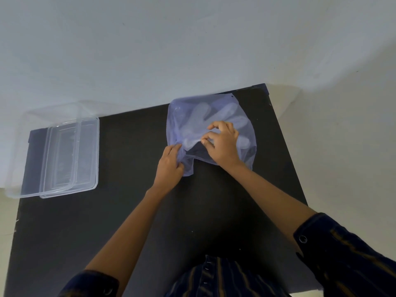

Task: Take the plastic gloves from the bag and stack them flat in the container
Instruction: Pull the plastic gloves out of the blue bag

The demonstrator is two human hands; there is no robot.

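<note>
A translucent bluish plastic bag lies at the far right of the black table. Clear plastic gloves show through it, fingers spread toward the wall. My left hand pinches the bag's near left corner at its mouth. My right hand rests on the bag with thumb and fingers pinching at the gloves' cuff by the opening. A clear rectangular container stands at the table's far left, with nothing visible inside.
A second clear piece, seemingly the lid, lies overlapping the container and overhangs the table's left edge. A white wall rises directly behind the table. My striped dark sleeves and shirt fill the near edge.
</note>
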